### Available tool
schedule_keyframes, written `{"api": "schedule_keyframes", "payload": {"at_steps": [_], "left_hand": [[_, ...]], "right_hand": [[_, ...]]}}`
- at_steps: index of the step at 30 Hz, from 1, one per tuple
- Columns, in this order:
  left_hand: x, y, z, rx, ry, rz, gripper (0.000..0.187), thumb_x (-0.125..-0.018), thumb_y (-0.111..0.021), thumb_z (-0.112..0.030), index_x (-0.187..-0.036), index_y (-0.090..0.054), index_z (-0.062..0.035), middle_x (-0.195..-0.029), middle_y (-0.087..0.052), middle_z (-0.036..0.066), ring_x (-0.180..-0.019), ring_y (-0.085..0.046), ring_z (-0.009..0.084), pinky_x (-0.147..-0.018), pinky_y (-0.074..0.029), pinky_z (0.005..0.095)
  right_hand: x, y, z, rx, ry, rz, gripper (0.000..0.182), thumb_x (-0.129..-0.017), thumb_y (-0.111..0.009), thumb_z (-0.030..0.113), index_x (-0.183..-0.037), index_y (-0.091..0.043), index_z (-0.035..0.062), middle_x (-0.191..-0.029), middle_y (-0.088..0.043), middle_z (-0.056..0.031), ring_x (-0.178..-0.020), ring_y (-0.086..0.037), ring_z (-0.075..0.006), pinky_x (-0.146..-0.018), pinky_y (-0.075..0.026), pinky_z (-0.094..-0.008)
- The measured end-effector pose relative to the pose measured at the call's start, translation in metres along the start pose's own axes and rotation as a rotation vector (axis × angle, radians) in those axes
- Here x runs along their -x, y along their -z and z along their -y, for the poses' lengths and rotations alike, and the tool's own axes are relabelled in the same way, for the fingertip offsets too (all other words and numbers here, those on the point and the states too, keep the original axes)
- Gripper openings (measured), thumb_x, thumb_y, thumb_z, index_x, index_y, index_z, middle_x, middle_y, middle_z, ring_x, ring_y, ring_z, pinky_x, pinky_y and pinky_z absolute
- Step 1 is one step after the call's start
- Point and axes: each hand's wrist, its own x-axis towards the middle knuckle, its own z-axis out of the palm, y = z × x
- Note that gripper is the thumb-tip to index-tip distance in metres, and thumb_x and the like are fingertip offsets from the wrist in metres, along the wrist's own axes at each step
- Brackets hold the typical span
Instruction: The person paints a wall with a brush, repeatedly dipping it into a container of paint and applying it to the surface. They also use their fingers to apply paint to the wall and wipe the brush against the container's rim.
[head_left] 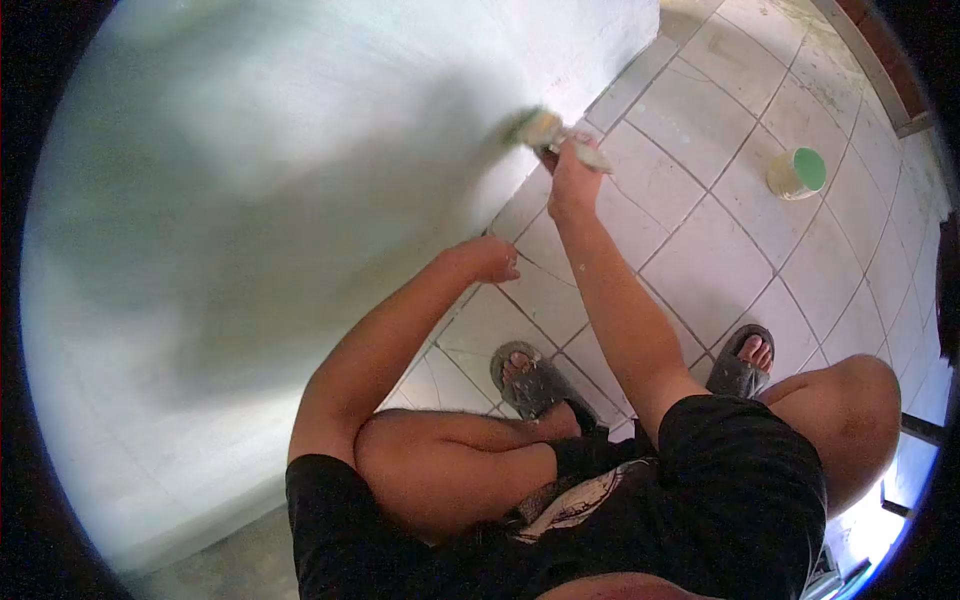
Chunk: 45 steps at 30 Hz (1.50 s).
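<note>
My right hand grips a paintbrush by its handle. The bristle end meets the low part of the wall, just above the floor joint, and is slightly blurred. Fingers curled and nothing visible in them, my left hand hangs beside the wall's base, nearer to me than the right hand. Green shows in the round opening of a small pale tub, which stands on the tiles to the right of the brush.
Square pale tiles with dark joints make up the floor. My sandalled feet are on it, close to the wall. A brown and grey frame-like edge runs along the upper right.
</note>
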Motion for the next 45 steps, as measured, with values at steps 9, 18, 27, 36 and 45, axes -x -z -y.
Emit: {"api": "schedule_keyframes", "payload": {"at_steps": [9, 18, 27, 36, 45], "left_hand": [[0.000, 0.024, -0.007, 0.018, 0.108, 0.192, 0.037, -0.083, -0.058, -0.037, -0.095, -0.065, -0.0031, -0.097, -0.064, 0.018, -0.089, -0.061, 0.0344, -0.079, -0.048, 0.0444], [0.011, 0.024, -0.017, 0.045, 0.137, 0.078, 0.033, -0.080, -0.058, -0.033, -0.088, -0.068, -0.0031, -0.091, -0.065, 0.018, -0.088, -0.061, 0.0350, -0.080, -0.049, 0.0433], [-0.005, 0.007, 0.003, -0.102, 0.045, 0.100, 0.037, -0.079, -0.060, -0.037, -0.094, -0.066, -0.0036, -0.091, -0.066, 0.017, -0.088, -0.062, 0.0355, -0.079, -0.049, 0.0425], [0.005, 0.024, -0.016, -0.051, 0.084, 0.091, 0.045, -0.079, -0.061, -0.046, -0.091, -0.068, -0.0032, -0.091, -0.066, 0.017, -0.086, -0.062, 0.0354, -0.078, -0.049, 0.0428], [0.013, 0.033, -0.019, -0.034, 0.077, 0.165, 0.045, -0.083, -0.058, -0.044, -0.096, -0.064, -0.0015, -0.094, -0.064, 0.020, -0.087, -0.061, 0.0355, -0.076, -0.048, 0.0457]], "right_hand": [[-0.004, 0.052, -0.040, 0.103, 0.157, 0.143, 0.017, -0.088, -0.054, 0.007, -0.104, -0.048, 0.0057, -0.098, -0.056, -0.0071, -0.090, -0.059, -0.0205, -0.080, -0.053, -0.0372], [-0.031, 0.089, -0.057, 0.555, 0.253, 0.015, 0.012, -0.085, -0.056, 0.007, -0.096, -0.054, 0.0019, -0.087, -0.058, -0.0070, -0.076, -0.060, -0.0144, -0.062, -0.052, -0.0278], [0.003, 0.005, 0.003, -0.040, 0.039, 0.132, 0.012, -0.087, -0.052, 0.005, -0.099, -0.051, 0.0070, -0.094, -0.059, -0.0083, -0.081, -0.063, -0.0215, -0.065, -0.054, -0.0331], [0.000, 0.062, -0.045, 0.033, 0.072, 0.294, 0.014, -0.090, -0.049, 0.005, -0.104, -0.047, 0.0059, -0.101, -0.055, -0.0108, -0.093, -0.061, -0.0243, -0.071, -0.056, -0.0358], [-0.020, 0.059, -0.049, 0.309, 0.070, 0.085, 0.011, -0.087, -0.052, 0.005, -0.096, -0.056, 0.0030, -0.094, -0.057, -0.0078, -0.076, -0.060, -0.0159, -0.062, -0.053, -0.0290]]}}
